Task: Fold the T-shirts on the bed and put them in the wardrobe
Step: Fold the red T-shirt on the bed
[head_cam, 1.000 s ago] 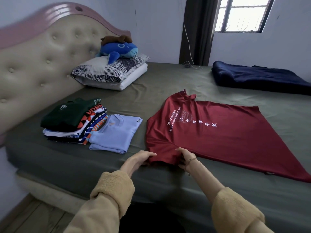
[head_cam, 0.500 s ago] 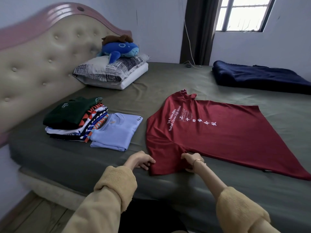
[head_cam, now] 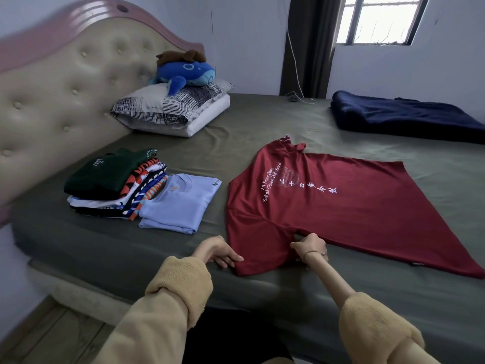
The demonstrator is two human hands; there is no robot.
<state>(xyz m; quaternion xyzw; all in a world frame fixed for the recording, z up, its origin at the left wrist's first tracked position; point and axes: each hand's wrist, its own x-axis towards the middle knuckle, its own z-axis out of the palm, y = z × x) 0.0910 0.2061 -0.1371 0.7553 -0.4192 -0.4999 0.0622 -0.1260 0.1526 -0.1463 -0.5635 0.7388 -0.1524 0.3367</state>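
Daylight from a barred window (head_cam: 378, 19) beside a dark curtain (head_cam: 309, 46) falls on pale walls (head_cam: 246, 40), a tufted cream headboard (head_cam: 65, 82) and wooden floor (head_cam: 52, 334).

Fuzzy mustard-yellow fleece sleeves (head_cam: 168, 306) with bunched cuffs cover both forearms; a thin bracelet (head_cam: 313, 252) circles the right wrist.

My sleeves (head_cam: 178, 290) are mustard yellow; the T-shirt (head_cam: 341, 211) is dark red with white lettering; the folded shirt (head_cam: 181, 203) is pale blue; the stack (head_cam: 112, 185) is dark green over orange, white and navy stripes; the sheet (head_cam: 262, 127) is olive; the blanket (head_cam: 401, 116) is navy.
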